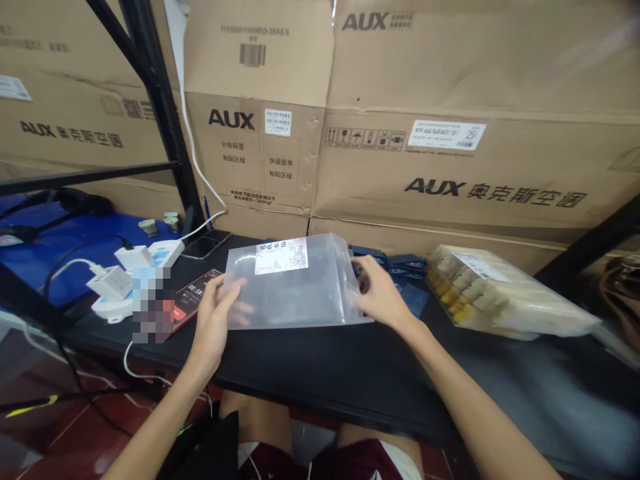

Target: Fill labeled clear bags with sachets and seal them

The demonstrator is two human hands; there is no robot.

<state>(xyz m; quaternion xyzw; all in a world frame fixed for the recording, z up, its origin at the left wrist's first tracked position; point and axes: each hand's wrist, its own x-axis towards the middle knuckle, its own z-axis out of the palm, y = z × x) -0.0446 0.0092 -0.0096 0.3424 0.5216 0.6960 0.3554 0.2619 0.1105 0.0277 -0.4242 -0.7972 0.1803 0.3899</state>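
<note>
A frosted, see-through plastic bag (295, 300) with a white printed label (290, 257) is held up over the black table, tilted toward me. My left hand (217, 310) grips its left edge, thumb in front and fingers showing through the plastic behind. On the bag's right end, which is creased, my right hand (377, 290) is closed with the fingertips at the plastic. No contents show inside the bag. Behind my right hand lie dark blue packets (400, 263).
A clear bag of pale, yellowish packed pieces (500, 293) lies at the right. At the left are a power strip (165, 253) with chargers and cables, and a phone (193, 297) showing a timer. Large AUX cartons (450, 87) stand behind the black tabletop (320, 367).
</note>
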